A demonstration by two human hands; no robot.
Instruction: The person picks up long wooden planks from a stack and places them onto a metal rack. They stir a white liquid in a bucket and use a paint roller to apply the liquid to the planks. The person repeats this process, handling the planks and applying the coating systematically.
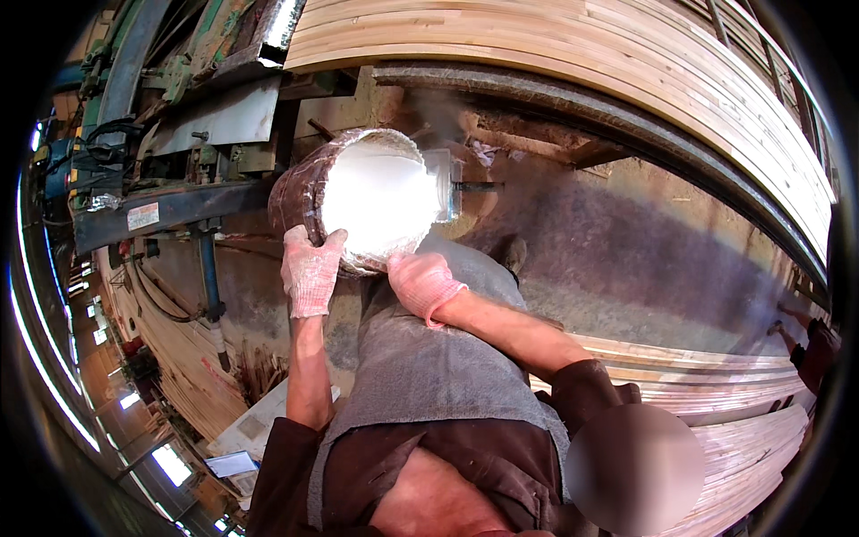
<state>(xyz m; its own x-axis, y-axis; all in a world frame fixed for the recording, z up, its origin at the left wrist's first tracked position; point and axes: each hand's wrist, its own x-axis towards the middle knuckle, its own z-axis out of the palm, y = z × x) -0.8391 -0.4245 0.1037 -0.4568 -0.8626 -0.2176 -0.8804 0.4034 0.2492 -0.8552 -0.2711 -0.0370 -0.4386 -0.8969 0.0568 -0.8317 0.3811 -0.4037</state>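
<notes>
A brown, crusted bucket (300, 190) is in front of me, its open mouth turned toward the right. Bright white material (376, 192) shows inside; I cannot make out whether it is liquid. My left hand (311, 273), in a pinkish knitted glove, grips the bucket's near left side with its thumb toward the rim. At the near edge of the rim, my gloved right hand (423, 285) has its fingers closed on the bucket, partly hidden. A pale, see-through rectangular piece (444, 186) sits just right of the mouth. My grey apron (438, 367) hangs below both hands.
Green and blue machinery (170, 204) stands close on the left. Long boards (537, 36) lie across the far side above a dark beam (573, 98). More boards (698, 367) are stacked at the near right. Another person (816, 345) shows at the far right edge.
</notes>
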